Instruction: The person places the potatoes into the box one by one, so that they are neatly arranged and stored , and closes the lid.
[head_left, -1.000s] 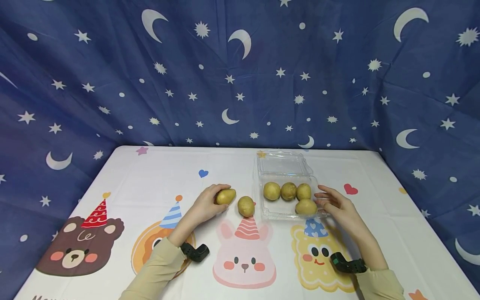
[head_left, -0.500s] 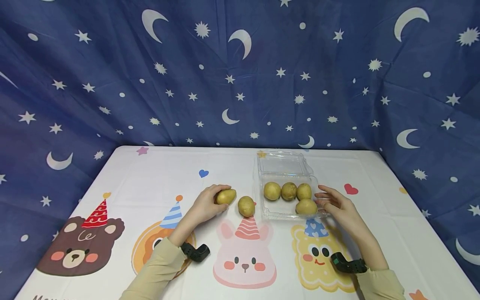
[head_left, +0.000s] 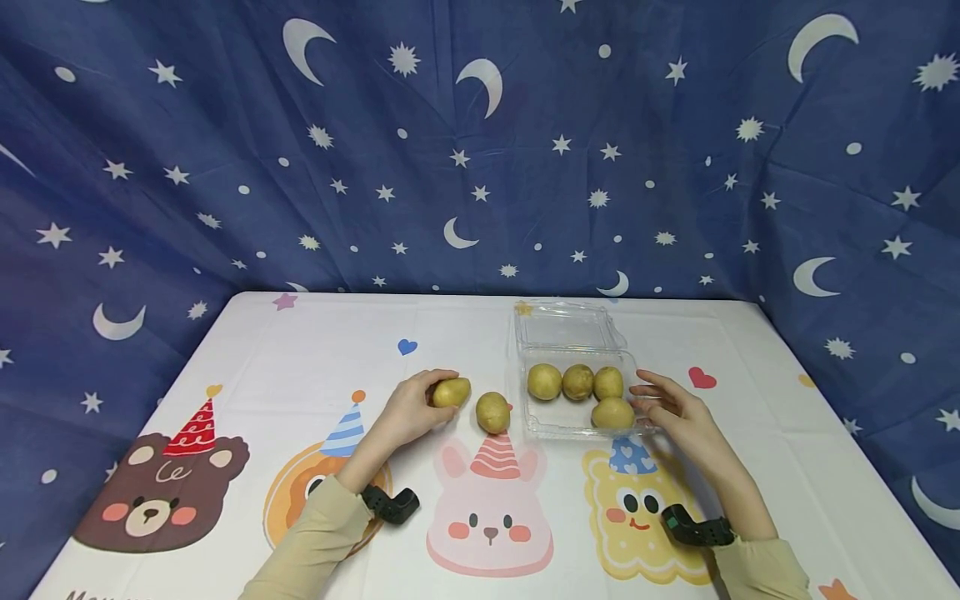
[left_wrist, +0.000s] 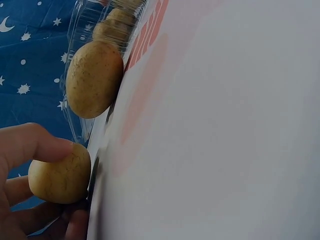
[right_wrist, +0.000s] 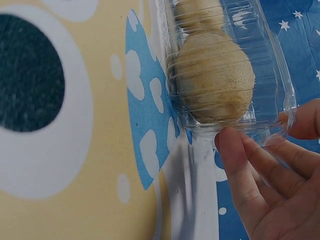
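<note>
My left hand (head_left: 414, 408) holds a yellow-brown potato (head_left: 452, 392) at the table surface, thumb on the near side and fingers curled behind it. Just right of it lies a second potato (head_left: 492, 412), untouched on the cloth; the left wrist view shows this potato (left_wrist: 95, 79) between the held one and the container. The clear plastic clamshell container (head_left: 558, 424) has its lid (head_left: 570, 325) folded back. Several potatoes (head_left: 543, 382) sit inside, three along the back and one front right. My right hand (head_left: 678, 415) touches the container's right end with relaxed fingers; the thumb (right_wrist: 232, 152) meets its wall.
A white tablecloth (head_left: 337, 342) printed with cartoon animals and hearts covers the table. Behind and beside it hangs a blue curtain (head_left: 525, 208) with moons and stars. Each wrist wears a black camera band (head_left: 393, 505).
The left hand and its potato have shifted very slightly left. The right hand, the container and the other potatoes look unmoved.
</note>
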